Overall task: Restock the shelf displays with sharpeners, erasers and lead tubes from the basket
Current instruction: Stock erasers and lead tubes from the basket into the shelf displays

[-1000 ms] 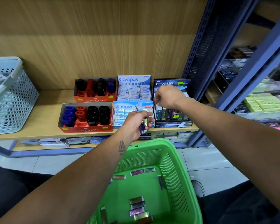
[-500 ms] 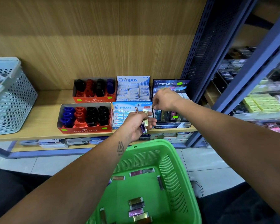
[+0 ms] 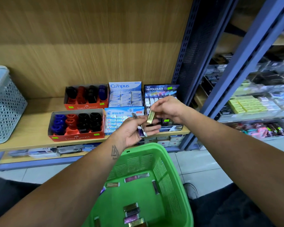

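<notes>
Above the green basket (image 3: 175,185), the right hand (image 3: 168,108) pinches a gold lead tube (image 3: 150,116) from the left hand (image 3: 134,130), which cups more tubes (image 3: 141,130), and should pull gently.

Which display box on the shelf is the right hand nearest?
The black Hi-Polymer box, rightmost on the shelf: the right hand, pinching a gold tube, is directly before it.

The left hand (image 3: 134,128) hid part of the Pilot eraser box (image 3: 120,119). The right-side shelves (image 3: 256,104) were blurred, their goods unreadable. The grey basket (image 3: 5,108) was cut off at the left edge.
</notes>
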Demonstrator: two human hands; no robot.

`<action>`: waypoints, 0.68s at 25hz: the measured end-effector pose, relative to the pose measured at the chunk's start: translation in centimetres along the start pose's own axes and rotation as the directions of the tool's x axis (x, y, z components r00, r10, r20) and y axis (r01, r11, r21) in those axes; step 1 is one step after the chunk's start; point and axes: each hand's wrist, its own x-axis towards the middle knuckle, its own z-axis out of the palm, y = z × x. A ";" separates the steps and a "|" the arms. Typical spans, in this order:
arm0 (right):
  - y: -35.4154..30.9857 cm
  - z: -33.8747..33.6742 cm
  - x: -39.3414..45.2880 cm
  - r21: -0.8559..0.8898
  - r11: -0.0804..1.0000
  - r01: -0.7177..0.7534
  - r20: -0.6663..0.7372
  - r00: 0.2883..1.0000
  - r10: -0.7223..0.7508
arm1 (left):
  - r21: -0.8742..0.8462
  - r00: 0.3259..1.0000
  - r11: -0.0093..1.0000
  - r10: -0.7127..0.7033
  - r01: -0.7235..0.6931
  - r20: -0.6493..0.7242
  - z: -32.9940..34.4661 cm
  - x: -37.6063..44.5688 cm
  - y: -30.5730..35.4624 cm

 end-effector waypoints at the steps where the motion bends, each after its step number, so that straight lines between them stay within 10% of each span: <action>1: -0.1 -0.5 0.0 0.047 0.999 0.000 -0.059 0.998 0.003 | 0.040 0.998 0.999 -0.029 0.031 -0.049 0.0 0.1 0.0; 6: -0.8 -3.6 0.9 -0.249 0.960 0.128 -0.292 0.935 -0.201 | 0.095 0.973 0.991 -0.067 0.090 -0.222 -0.4 0.5 0.3; 17: -1.2 -3.2 2.2 -0.448 0.878 0.166 -0.238 0.925 -0.297 | 0.262 0.977 0.965 0.061 -0.006 -0.202 0.6 2.0 0.1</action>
